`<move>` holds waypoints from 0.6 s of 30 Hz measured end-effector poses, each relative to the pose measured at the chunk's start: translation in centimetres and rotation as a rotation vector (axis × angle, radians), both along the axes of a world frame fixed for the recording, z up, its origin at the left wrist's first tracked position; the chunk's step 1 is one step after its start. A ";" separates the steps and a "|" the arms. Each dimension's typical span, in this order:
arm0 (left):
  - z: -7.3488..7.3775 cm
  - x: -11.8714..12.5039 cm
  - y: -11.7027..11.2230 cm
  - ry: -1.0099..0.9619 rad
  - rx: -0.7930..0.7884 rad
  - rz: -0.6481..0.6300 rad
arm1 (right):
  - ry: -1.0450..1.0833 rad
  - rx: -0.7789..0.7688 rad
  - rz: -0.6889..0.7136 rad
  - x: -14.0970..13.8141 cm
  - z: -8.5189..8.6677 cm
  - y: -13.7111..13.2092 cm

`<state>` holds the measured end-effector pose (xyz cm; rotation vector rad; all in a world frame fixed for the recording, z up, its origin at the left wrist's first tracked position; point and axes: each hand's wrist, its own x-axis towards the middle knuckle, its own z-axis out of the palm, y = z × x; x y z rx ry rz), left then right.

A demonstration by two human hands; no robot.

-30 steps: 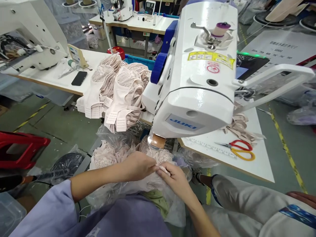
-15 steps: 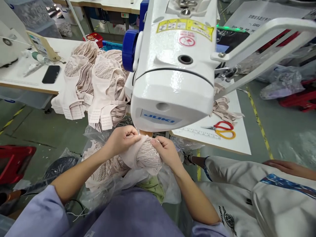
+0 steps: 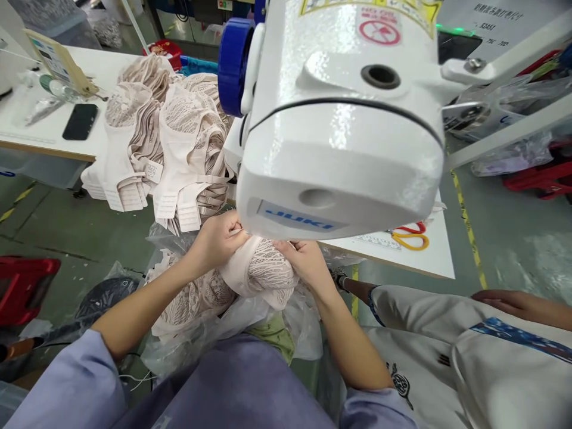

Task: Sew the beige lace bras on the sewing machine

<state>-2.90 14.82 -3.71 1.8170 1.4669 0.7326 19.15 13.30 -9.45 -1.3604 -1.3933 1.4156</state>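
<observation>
**Lace piece lifted out of the bag, now right under the machine head**

Head view, the only one:
- Left hand (image 3: pixel 218 238): grip pressed together, fingers curled and pinching the top edge of the pale lace cup piece (image 3: pixel 263 274)
- Right hand (image 3: pixel 304 259): lies on the other side of the same edge. Fingertips run out of sight beneath the sewing machine (image 3: pixel 339 149), so I cannot tell how tightly that grip closes
- A second ago both hands were low in the clear plastic bag (image 3: pixel 250 325) on the lap, pinching only a small bit of lace. Half a second ago the cup was up and spread between them. Now it has risen a touch more, touching or just under the machine's front face
- My read: picking-out is over and the piece is being presented to the machine. The needle area itself is hidden
- More lace pieces remain in the bag, left of the held one
- On the desk (image 3: pixel 424 259): a stack of similar pieces (image 3: pixel 179 131) hanging over the edge, scissors (image 3: pixel 409 235) half hidden behind the machine
- Another person's hand (image 3: pixel 513 301) rests at far right, well apart
</observation>
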 end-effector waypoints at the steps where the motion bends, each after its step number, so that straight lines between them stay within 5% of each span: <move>1: 0.1 0.0 0.0 0.002 -0.005 -0.001 | 0.031 -0.001 0.004 0.0 -0.1 0.1; 5: 0.5 0.1 -0.2 0.019 -0.024 0.004 | 0.059 -0.015 0.013 0.3 -1.0 0.1; 9: 1.0 -0.1 -0.3 0.040 -0.035 -0.008 | 0.054 -0.051 0.049 0.6 -3.7 -0.6; 14: 1.3 -0.7 -0.1 0.048 -0.055 -0.015 | 0.173 0.005 0.315 1.1 -7.3 -2.0; 18: 1.0 -1.2 -0.2 0.033 -0.101 0.001 | 0.217 -0.080 0.514 2.5 -8.7 -3.0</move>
